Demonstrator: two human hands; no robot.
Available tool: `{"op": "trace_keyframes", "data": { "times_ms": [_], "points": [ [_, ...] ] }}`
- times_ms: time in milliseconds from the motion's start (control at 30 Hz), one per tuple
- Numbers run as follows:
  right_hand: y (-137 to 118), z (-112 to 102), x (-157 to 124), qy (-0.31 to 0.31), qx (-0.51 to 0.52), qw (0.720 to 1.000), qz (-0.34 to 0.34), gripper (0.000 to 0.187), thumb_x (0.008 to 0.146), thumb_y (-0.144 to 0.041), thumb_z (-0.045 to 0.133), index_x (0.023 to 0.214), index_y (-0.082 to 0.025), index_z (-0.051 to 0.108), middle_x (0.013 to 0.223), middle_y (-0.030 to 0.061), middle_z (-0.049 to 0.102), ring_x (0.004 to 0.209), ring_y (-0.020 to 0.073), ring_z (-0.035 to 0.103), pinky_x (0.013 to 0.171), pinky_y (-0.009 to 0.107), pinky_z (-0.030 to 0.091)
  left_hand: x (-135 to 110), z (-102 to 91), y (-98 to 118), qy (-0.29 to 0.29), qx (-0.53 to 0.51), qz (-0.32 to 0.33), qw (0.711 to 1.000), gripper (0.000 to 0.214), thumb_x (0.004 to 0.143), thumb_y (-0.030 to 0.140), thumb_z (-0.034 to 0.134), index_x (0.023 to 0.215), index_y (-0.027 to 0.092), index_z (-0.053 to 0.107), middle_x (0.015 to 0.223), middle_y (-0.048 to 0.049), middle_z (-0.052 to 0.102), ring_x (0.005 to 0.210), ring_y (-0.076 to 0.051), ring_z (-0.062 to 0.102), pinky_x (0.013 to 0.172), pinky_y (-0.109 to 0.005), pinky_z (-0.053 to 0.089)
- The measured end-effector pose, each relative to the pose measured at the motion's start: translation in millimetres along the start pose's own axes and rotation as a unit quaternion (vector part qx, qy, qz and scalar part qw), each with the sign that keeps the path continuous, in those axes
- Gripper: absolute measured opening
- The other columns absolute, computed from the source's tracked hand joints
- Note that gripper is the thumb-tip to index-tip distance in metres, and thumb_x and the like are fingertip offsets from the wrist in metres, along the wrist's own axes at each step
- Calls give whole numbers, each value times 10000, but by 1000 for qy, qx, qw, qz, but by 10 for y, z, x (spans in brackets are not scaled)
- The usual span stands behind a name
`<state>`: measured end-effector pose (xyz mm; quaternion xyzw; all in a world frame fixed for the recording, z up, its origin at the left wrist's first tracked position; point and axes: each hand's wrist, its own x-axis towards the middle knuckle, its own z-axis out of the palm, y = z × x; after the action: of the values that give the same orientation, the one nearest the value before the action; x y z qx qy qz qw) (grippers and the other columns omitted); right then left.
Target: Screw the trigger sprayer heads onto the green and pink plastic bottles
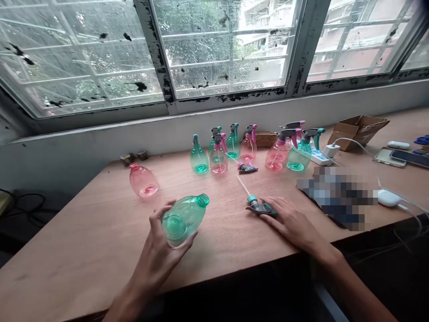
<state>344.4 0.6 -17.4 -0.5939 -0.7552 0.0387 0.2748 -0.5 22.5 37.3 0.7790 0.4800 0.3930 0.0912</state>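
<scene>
Left hand grasps the green bottle; right of this bottle, right hand contacts a spray head, grip not determinable.

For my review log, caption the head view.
Left hand holds a tilted, uncapped green bottle; right hand touches a spray head on the table.

On my feed I count eight fitted spray bottles: four green, four pink. Open: one green bottle, one pink bottle. Loose: two spray heads. Power strip: one.
</scene>
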Motion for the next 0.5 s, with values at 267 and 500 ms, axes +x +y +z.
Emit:
{"op": "trace_keyframes", "data": {
  "times_ms": [267, 500],
  "points": [
    [-70, -47, -106, 260, 315, 902, 144, 232, 966, -392, 526, 1148, -266, 595, 953, 36, 646, 689, 199, 606, 624, 331, 515, -203, 114, -25, 28, 36, 76, 996, 662, 843, 269, 710, 1383, 228, 328, 1501, -178, 367, 1414, -321, 369, 1130, -545, 382],
    [-86, 25, -86, 205, 592, 761, 171, 175, 887, -362, 654, 999, -230, 680, 805, 9, 618, 565, 131, 495, 428, 199, 462, -250, 108, 5, 0, 63, 77, 995, 629, 872, 233, 680, 1404, 246, 344, 1519, -148, 355, 1409, -318, 365, 1115, -538, 402]
  ]
}}
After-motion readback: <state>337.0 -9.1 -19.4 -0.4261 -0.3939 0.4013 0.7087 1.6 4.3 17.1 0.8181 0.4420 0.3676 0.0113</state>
